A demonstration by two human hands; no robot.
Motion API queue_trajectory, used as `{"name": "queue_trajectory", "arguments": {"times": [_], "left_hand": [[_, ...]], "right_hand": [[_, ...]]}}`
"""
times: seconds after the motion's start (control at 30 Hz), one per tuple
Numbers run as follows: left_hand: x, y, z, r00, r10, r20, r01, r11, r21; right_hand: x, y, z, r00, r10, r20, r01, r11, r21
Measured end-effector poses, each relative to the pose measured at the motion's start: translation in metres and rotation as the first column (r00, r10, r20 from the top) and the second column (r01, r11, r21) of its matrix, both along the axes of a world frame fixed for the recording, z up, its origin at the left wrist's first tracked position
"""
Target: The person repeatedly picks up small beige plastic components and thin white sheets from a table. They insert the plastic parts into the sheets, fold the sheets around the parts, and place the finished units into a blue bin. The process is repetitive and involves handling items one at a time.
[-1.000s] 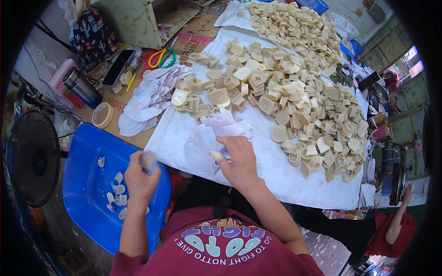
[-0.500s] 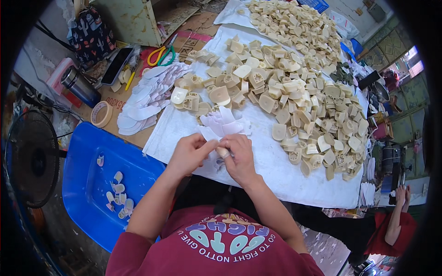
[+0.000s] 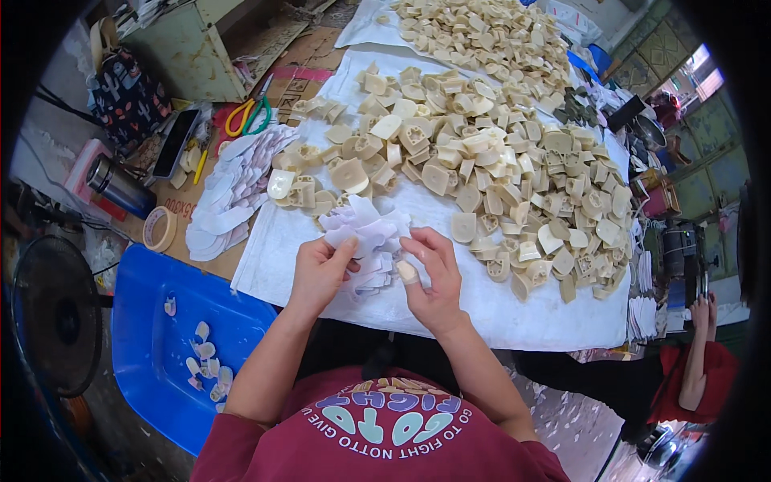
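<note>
My left hand pinches the edge of a thin white cut piece, thumb against fingers, over a loose pile of similar pieces on the white cloth. To the right of that pile my right hand is open, its thumb apart from curved fingers. A beige wrap covers the thumb's tip. Beyond both hands lies a large heap of beige moulded blocks, shaped like shoe heels. A second stack of white cut pieces is spread left of the cloth.
A blue tub at the left holds several covered blocks. Scissors, a tape roll, a phone and a steel tumbler lie or stand at far left, near a fan. Another person is at the right.
My hands have moved apart. The left now pinches a white piece, and the right has opened away from it. The whole view has shifted slightly.
</note>
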State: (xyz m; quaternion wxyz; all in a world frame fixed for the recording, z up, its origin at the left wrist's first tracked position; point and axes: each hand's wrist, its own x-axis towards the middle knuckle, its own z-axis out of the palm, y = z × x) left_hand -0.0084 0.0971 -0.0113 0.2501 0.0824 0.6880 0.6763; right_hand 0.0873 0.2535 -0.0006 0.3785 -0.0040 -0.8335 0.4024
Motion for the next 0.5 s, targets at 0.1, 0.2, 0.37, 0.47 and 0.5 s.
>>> {"name": "queue_trajectory", "arguments": {"times": [0.1,0.2,0.37,0.47,0.5], "left_hand": [[0.004,0.001,0.007,1.0,0.027,0.007,-0.028,0.996,0.082],[0.011,0.01,0.019,0.999,0.046,-0.01,-0.043,0.982,0.182],[0.031,0.02,0.045,0.975,-0.024,-0.222,0.063,0.984,0.167],[0.032,0.018,0.048,0.976,-0.054,-0.211,0.111,0.957,0.267],[0.032,0.017,0.05,0.974,-0.083,-0.211,0.133,0.962,0.237]], "right_hand": [[0.006,-0.005,0.0,0.998,0.016,0.056,-0.018,0.999,0.041],[0.001,-0.01,0.005,0.96,0.035,0.279,0.036,0.969,-0.243],[-0.009,-0.004,0.003,0.918,0.277,0.283,0.038,0.65,-0.759],[-0.004,0.011,0.006,0.88,0.377,0.287,-0.018,0.631,-0.775],[-0.002,0.017,0.004,0.865,0.394,0.31,-0.033,0.662,-0.749]]}}
